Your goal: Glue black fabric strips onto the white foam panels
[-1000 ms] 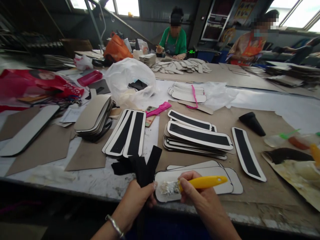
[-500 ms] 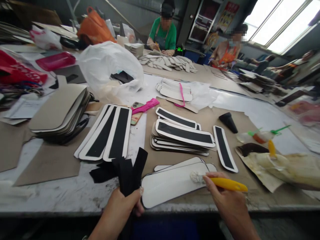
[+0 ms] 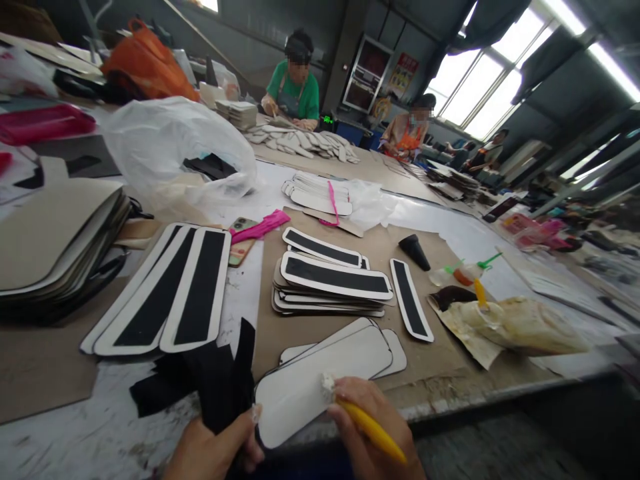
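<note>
My left hand (image 3: 215, 443) is closed around black strips (image 3: 217, 383) that stick up past the thumb. Its thumb is beside the left end of a long, round-cornered white panel (image 3: 300, 400), the top one of a few fanned out on brown board. In my right hand (image 3: 365, 397) is a brush with a yellow handle (image 3: 377, 433); its white-coated bristles touch the panel's middle. Behind lies a stack of white panels faced with black strips (image 3: 337, 275). A single such panel (image 3: 411, 300) rests to the right, and others (image 3: 197, 287) overlap on the left.
A white plastic bag (image 3: 170, 147) and a stack of beige panels (image 3: 60, 233) occupy the left. To the right are a black cone (image 3: 414, 251) and a glue-stained bag (image 3: 530, 327). Two co-workers (image 3: 295, 87) sit across the table. A phone (image 3: 243, 243) lies mid-table.
The view has swung right, so the table's contents sit further left. The brush has moved along the panel toward its left end, its handle now angled down toward me. My left hand keeps the strips.
</note>
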`<state>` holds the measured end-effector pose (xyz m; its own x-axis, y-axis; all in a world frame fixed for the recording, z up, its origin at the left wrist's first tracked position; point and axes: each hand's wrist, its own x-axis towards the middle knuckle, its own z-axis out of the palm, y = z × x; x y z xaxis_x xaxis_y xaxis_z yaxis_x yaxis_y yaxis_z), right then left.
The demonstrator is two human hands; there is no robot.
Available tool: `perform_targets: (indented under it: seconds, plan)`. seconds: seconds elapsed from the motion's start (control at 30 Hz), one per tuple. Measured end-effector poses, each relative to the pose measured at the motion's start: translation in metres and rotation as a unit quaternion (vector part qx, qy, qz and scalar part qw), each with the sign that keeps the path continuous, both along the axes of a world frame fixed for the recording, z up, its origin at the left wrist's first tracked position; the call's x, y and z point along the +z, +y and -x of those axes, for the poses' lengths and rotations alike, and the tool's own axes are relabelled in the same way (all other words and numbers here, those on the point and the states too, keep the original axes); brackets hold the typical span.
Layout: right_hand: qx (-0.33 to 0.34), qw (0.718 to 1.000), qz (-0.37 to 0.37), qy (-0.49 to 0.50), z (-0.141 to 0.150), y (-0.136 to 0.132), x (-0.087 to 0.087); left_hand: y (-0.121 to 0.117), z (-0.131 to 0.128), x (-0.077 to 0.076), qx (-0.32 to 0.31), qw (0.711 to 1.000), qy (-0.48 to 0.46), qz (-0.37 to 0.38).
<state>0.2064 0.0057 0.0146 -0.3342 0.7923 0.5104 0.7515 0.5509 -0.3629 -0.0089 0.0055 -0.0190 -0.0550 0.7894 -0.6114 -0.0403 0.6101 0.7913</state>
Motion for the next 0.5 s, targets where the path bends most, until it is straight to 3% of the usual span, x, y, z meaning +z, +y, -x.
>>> perform_targets:
  seconds: [0.1,0.2,0.27,0.37,0.43,0.5]
  plan:
    - [-0.082,0.997,-0.011,0.009,-0.022,0.004,0.004,0.000,-0.001,-0.005,0.020,1.000,-0.019,0.001]
    - [-0.151,0.988,-0.013,-0.024,-0.037,0.011,0.000,0.002,-0.003,0.001,0.025,0.999,-0.032,0.010]
    - [-0.127,0.992,0.005,0.007,-0.023,0.010,-0.004,0.004,-0.003,0.006,0.017,0.999,-0.041,0.007]
    - [-0.010,0.988,0.088,0.128,0.024,0.001,-0.006,0.004,-0.001,0.012,-0.003,0.999,-0.042,-0.011]
    - [-0.011,0.954,0.181,0.240,0.050,-0.003,-0.004,0.004,0.001,0.015,-0.011,0.999,-0.043,-0.015]
    - [-0.057,0.904,0.275,0.322,0.059,-0.002,0.000,0.003,0.002,0.016,-0.017,0.999,-0.049,-0.010]
